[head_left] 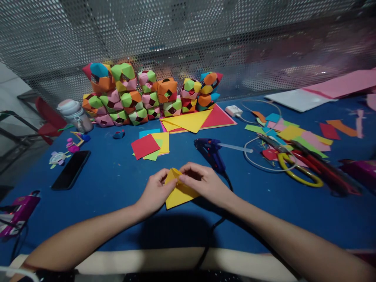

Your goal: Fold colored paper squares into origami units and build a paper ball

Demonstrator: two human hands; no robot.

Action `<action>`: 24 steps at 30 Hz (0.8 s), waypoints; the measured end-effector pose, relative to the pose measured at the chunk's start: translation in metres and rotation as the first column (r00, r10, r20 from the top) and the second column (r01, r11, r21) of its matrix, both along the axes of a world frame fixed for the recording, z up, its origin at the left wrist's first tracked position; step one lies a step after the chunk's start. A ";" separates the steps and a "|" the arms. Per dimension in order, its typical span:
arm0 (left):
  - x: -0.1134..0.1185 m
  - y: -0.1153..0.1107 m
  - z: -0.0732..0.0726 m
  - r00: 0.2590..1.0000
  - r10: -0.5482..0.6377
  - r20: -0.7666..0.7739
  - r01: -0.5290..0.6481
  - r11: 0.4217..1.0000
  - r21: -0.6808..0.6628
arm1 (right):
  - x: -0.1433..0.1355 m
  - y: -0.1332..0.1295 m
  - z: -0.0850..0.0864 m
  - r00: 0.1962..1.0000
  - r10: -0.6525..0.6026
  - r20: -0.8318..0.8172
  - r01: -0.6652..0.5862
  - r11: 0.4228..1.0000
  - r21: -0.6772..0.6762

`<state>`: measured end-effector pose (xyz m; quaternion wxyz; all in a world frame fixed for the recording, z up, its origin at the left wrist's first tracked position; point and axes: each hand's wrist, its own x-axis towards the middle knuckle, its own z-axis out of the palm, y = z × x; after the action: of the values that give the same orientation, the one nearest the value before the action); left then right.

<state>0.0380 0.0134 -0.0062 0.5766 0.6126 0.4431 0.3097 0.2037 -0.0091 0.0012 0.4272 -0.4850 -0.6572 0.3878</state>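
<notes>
A yellow sheet of paper, partly folded, is held low over the blue table in front of me. My left hand pinches its left side, thumb on top. On the other side my right hand grips the upper edge between thumb and fingers, close to a raised fold. Both thumbs nearly meet at the middle of the paper. Just beyond my right hand lies a blue glue gun with a clear glue stick in its back. Square paper sheets, the top one red, lie beyond my left hand.
Stacked folded-paper modules line the back, beside large yellow paper. Yellow-handled scissors and paper scraps lie right, with a white cable looping there. A phone and a jar stand left. The glue gun's cord runs to the front edge.
</notes>
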 end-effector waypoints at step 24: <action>-0.002 0.005 0.013 0.993 0.116 0.012 -0.116 0.986 0.121 | -0.004 0.000 -0.010 0.987 -0.044 0.153 0.017 0.985 0.171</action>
<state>0.0361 0.0183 0.0070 0.5201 0.6192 0.4569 0.3706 0.1999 -0.0089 -0.0092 0.4199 -0.4860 -0.7117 0.2846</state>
